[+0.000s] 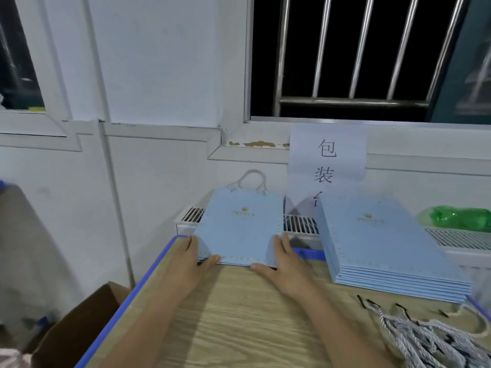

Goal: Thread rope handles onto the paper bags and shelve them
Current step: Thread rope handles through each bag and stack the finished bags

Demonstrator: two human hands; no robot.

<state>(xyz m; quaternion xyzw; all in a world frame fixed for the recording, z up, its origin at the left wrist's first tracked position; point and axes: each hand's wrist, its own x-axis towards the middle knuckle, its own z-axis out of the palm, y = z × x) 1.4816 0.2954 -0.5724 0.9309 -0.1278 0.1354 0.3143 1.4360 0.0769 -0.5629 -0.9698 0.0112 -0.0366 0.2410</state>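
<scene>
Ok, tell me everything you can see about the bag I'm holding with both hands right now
The held bag is pale blue paper, folded flat, with a small gold crown logo and lettering near its top and a dotted border along the edges. A pale twisted rope handle loops up from its far edge. It lies at the table's back left corner, jutting over a white slatted unit. It seems to top a few more bags. The left hand grips its left edge, the right hand its right.
</scene>
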